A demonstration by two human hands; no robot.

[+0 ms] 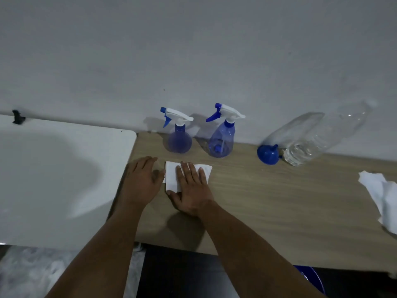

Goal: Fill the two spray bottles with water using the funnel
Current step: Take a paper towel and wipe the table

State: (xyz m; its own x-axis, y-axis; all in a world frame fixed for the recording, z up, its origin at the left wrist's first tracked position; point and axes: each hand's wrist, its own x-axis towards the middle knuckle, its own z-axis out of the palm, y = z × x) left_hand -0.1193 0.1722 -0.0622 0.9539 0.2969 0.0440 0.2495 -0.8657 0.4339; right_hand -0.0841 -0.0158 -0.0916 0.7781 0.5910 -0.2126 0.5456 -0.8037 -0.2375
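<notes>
Plain grey wall behind, wood tabletop (268,201) butted against a white sink (53,168) on the left. Two spray bottles (179,136) (222,136) parked upright by the wall with trigger heads already on — looks like filling is done. Funnel (268,154) lying beside a clear water bottle (311,143) to the right, out of the way. Right hand (191,188) flat on a folded tissue (171,177), fingers straight, pressing it down — probably mopping a spill. Left hand (141,181) relaxed, palm down just beside the tissue, gripping nothing. Another crumpled tissue (380,196) at far right.
</notes>
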